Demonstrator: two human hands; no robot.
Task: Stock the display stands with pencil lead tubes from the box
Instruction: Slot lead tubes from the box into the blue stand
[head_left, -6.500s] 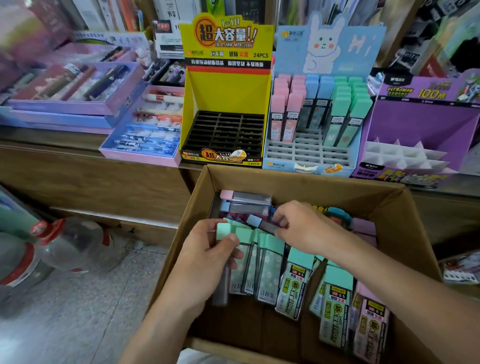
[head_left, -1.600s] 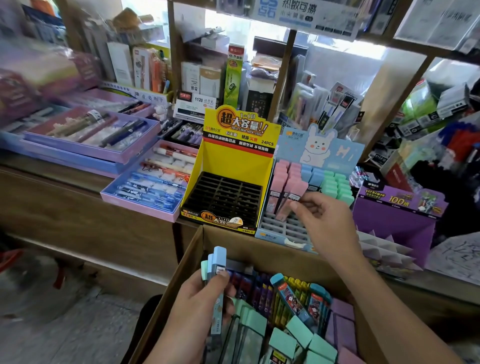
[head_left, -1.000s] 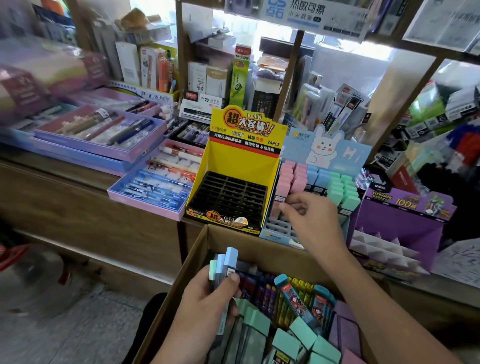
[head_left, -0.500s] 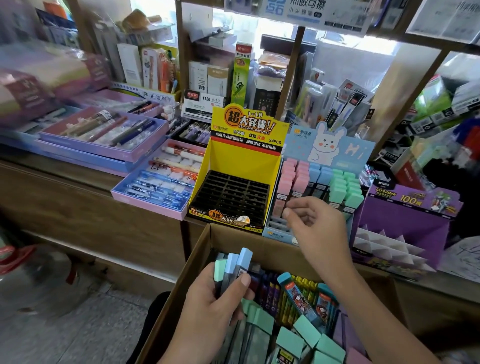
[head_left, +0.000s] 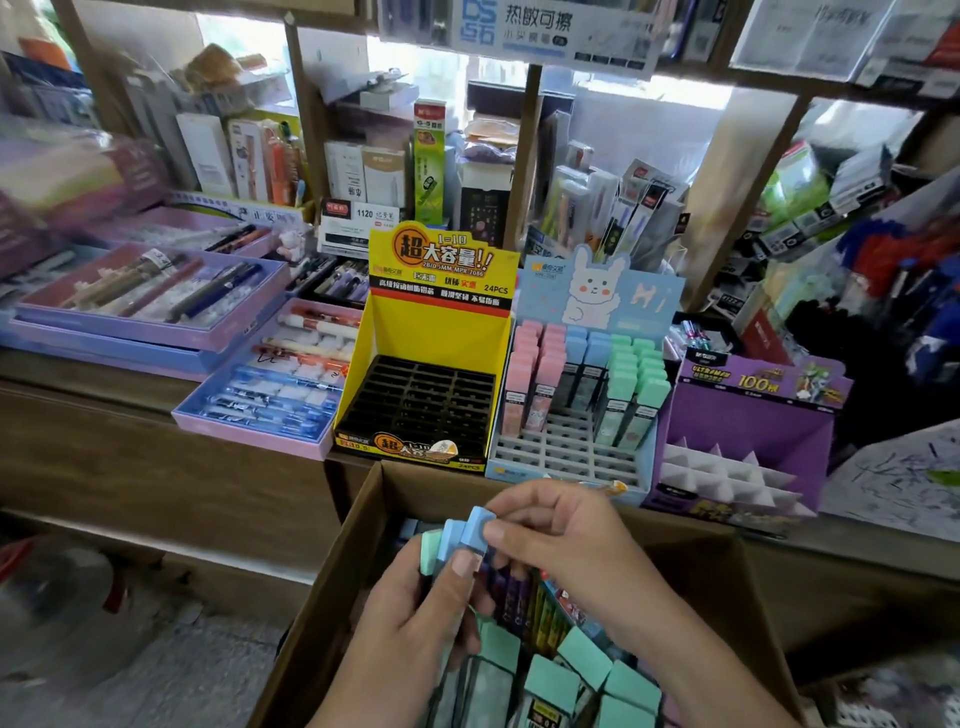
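Head view, operator: report largest items first.

Inspector: wooden counter (head_left: 130, 415) carries three stands; cardboard box (head_left: 332, 597) sits below its front edge, loaded with lead tubes (head_left: 550, 686); yellow stand (head_left: 436, 332) has bare black slots; blue rabbit stand (head_left: 597, 322) holds pink, blue and green tubes in its rear rows; purple stand (head_left: 748, 415) is at right.

Operator: hands?

Inspector: left hand (head_left: 415, 623) is closed around a small bundle of tubes above the box; right hand (head_left: 561, 530) pinches the blue-capped tube (head_left: 475, 525) at the bundle's top.
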